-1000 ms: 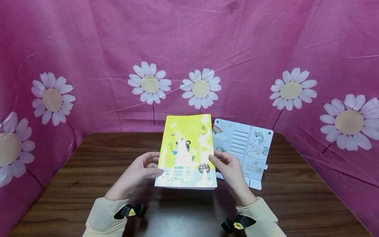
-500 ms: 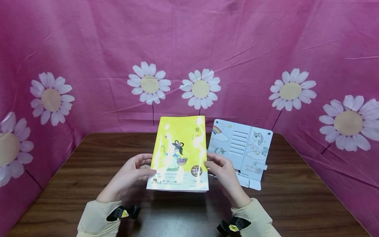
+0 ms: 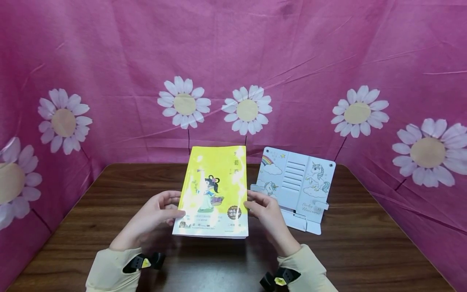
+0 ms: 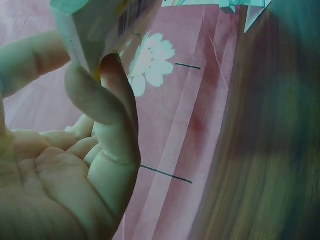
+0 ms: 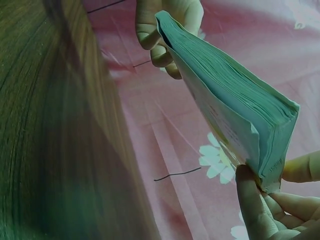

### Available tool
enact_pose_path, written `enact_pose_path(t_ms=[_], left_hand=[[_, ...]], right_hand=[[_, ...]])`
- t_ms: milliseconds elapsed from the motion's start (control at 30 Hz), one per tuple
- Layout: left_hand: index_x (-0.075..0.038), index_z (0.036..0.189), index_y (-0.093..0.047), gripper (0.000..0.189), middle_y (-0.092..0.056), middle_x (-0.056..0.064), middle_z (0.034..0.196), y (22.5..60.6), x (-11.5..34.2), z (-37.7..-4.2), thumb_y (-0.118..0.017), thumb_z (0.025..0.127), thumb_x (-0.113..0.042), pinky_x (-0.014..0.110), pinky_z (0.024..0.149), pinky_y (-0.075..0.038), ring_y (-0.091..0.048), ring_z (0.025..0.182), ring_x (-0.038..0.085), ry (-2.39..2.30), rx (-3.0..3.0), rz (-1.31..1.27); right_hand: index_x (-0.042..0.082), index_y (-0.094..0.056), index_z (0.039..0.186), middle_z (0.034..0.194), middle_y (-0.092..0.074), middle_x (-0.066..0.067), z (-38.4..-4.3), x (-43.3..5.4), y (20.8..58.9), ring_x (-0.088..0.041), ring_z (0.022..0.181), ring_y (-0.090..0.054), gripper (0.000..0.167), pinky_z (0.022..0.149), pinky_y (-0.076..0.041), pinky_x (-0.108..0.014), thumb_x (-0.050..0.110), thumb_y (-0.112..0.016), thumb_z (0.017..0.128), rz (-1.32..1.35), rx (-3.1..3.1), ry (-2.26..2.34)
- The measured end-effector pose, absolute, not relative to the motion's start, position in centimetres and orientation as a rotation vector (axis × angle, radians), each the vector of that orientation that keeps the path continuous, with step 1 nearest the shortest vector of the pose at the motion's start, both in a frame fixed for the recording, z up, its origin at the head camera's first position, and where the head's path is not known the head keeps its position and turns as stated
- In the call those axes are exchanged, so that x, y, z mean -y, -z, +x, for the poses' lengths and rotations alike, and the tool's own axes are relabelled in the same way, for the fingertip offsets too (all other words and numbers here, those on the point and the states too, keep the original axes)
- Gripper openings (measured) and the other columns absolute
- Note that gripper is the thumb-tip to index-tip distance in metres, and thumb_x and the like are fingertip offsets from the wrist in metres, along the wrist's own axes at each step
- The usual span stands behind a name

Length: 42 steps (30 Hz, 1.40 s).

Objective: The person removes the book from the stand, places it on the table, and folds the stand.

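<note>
Above a brown table, fingers of the left hand and right hand pinch a thick, glossy yellow book.

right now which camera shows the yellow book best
The head view: the yellow book shows nearly its whole front cover, despite glare. The left wrist view catches only part of it, including a barcode; the right wrist view shows mainly page edges, the cover steeply angled.

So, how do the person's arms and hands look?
The left sleeve and right sleeve are cream. The left wrist camera and right wrist camera are black, each with a yellow patch. The left hand and right hand wear no gloves.
</note>
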<state>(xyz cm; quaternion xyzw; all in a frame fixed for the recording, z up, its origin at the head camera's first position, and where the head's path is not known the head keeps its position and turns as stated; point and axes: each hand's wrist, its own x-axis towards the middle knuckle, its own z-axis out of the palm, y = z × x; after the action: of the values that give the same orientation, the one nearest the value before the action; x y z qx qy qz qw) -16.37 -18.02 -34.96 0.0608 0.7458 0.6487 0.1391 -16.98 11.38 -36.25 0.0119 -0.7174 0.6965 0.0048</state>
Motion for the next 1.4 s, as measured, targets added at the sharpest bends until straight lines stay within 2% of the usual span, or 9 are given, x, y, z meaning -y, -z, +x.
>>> enact_pose_path(t_ms=[300,833,1133,1400], left_hand=[[0.012,0.14,-0.036,0.066,-0.057,0.022,0.125,35.5,18.6,-16.4,-0.07,0.086,-0.006,0.022,0.06,-0.048,-0.062,0.08,0.009,-1.856,-2.186,0.182],[0.013,0.141,-0.035,0.068,-0.056,0.025,0.128,36.2,19.9,-16.6,-0.07,0.086,-0.006,0.028,0.069,-0.056,-0.066,0.087,0.012,-1.814,-2.223,0.148],[0.014,0.142,-0.034,0.07,-0.055,0.027,0.13,36.8,20.5,-16.6,-0.07,0.086,-0.006,0.029,0.071,-0.056,-0.066,0.088,0.011,-1.809,-2.226,0.133],[0.015,0.143,-0.031,0.071,-0.055,0.025,0.128,37.1,21.0,-16.7,-0.069,0.087,-0.005,0.027,0.07,-0.056,-0.066,0.088,0.011,-1.819,-2.206,0.126]], right_hand=[[-0.006,-0.064,0.125,0.113,-0.071,-0.021,-17.5,-10.8,36.6,-0.016,0.089,-0.068,0.04,0.079,-0.06,-0.035,0.003,-0.063,0.086,0.02,2.265,-2.208],[-0.009,-0.063,0.125,0.115,-0.069,-0.025,-17.7,-9.4,37.4,-0.015,0.091,-0.068,0.042,0.081,-0.059,-0.034,0.003,-0.064,0.084,0.041,2.293,-2.171],[-0.01,-0.062,0.125,0.116,-0.069,-0.026,-18.2,-8.7,38.2,-0.015,0.089,-0.068,0.043,0.078,-0.058,-0.031,0.003,-0.064,0.084,0.038,2.298,-2.208],[-0.009,-0.061,0.128,0.12,-0.068,-0.025,-18.5,-8.0,38.9,-0.016,0.092,-0.068,0.043,0.08,-0.058,-0.035,0.006,-0.063,0.087,0.039,2.34,-2.208]])
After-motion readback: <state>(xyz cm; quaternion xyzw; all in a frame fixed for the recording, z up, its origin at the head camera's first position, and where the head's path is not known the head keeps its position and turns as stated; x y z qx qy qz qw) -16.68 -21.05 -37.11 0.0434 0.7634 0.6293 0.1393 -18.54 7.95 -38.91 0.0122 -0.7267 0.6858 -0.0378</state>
